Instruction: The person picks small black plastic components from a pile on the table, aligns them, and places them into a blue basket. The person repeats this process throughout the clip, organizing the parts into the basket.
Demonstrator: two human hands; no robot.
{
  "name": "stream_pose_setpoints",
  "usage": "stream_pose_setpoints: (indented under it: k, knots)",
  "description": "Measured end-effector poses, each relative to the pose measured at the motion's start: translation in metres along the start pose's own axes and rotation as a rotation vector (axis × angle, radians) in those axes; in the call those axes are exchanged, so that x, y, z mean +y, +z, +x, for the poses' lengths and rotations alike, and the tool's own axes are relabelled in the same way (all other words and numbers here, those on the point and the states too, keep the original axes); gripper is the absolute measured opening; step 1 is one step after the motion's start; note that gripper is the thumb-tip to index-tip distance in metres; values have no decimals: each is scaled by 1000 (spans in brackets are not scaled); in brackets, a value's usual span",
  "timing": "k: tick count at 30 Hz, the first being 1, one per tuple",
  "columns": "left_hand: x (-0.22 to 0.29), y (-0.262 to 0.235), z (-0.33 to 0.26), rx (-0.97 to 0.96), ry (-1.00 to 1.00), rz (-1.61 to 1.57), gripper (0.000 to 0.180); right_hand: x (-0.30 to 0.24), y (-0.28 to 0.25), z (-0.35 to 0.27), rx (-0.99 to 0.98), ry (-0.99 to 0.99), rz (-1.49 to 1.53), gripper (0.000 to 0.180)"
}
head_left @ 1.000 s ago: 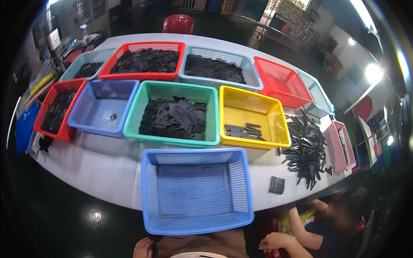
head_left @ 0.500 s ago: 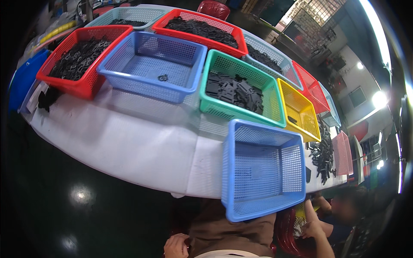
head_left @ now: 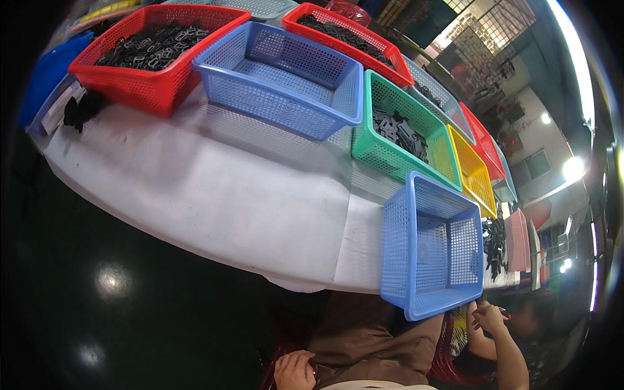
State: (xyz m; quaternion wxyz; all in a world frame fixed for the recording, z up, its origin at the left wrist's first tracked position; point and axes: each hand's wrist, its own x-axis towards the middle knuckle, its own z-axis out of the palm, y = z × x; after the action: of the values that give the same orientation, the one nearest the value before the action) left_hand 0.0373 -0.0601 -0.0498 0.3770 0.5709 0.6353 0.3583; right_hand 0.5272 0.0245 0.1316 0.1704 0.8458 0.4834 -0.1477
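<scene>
My left hand (head_left: 294, 370) rests at the lower edge beside my brown-trousered thigh, its fingers bent over the armrest of a red plastic chair (head_left: 268, 376). Out to the right, my right hand (head_left: 490, 318) is raised beside a seated person, its fingers apart with nothing visible in them. A blue plastic basket (head_left: 411, 260) stands at the table's front edge, above my lap, nearest to my right hand. Nothing shows inside it. Behind it are a green basket (head_left: 398, 156) holding flat dark plastic parts and a narrow yellow basket (head_left: 478, 185).
A second blue basket (head_left: 279, 101) stands farther back, beside a red basket (head_left: 130, 81) of black ring-like parts. Another red basket (head_left: 390, 68) holds black parts. Loose black pieces (head_left: 494, 244) lie near a pink basket (head_left: 518, 242). White sheeting covers the table (head_left: 227, 195).
The view has shifted, so the table and baskets sit differently in it. My right hand has risen from lower down toward the table's edge. My left hand stays by the chair.
</scene>
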Motion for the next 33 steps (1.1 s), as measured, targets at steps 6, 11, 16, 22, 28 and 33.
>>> stream_pose_setpoints:
  k: [6, 11, 16, 22, 28, 33]
  knots:
    - [-2, -26, 22, 234, 447, -48, 17, -13, -10, 9, 186, 0, -17, 17]
    - [-2, -131, 113, 594, 872, 407, 17, 36, -33, 58, 642, -289, -36, 31]
    - [20, -188, 223, 430, 320, 555, 39, -9, -62, 75, 597, -91, 427, 44]
    - [-18, -183, 237, 433, 299, 639, 40, -82, -63, 69, 351, -26, 546, 52]
    - [-22, -178, 239, 443, 287, 613, 42, -102, -48, 66, 241, -203, 521, 44]
    - [-20, -171, 247, 409, 302, 660, 43, -94, -35, 65, 239, -268, 756, 31]
